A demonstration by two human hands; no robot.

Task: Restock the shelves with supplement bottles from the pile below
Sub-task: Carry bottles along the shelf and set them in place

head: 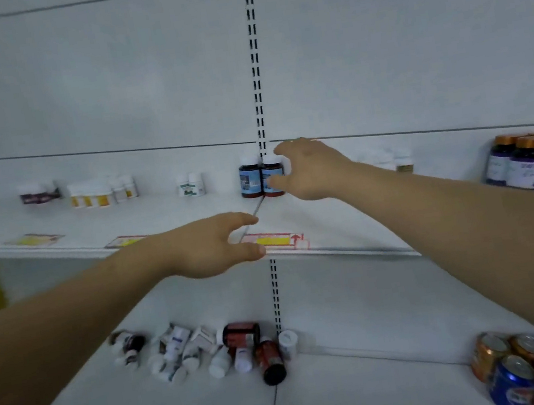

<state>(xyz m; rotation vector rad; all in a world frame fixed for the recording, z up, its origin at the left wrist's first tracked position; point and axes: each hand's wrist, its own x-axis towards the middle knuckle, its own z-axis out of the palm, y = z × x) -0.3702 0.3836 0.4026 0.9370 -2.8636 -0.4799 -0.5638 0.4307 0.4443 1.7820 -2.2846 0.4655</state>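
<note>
White metal shelving fills the view, split by a slotted black upright [256, 75] running down the middle. The upper shelf [323, 218] carries bottles standing upright along its far edge: at the far left a dark-labelled group [38, 194], then white bottles with yellow labels [101, 192], a small white pair with green print [191, 185], and at the centre two dark bottles with blue labels [260, 177], one with a dark cap and one with a white cap, touching side by side. To the right stand pale blurred bottles [387, 160] and, further right, tall dark purple bottles with copper caps [522, 160]. The lower shelf [356, 393] holds the pile [208, 350] of supplement bottles lying tumbled on their sides at its far edge, left of the upright: white bottles, small boxes, and dark bottles with red labels, one with a black cap pointing toward the near side. At the near right of that shelf sits a cluster of cans [532, 367] in orange and blue. The right hand [309, 170] reaches to the blue-labelled pair, its fingers curved around the white-capped bottle on the right. The left hand [216, 244] hovers at the near edge of the upper shelf, fingers loosely spread, holding nothing, just beside a red and yellow price tag [276, 239].
</note>
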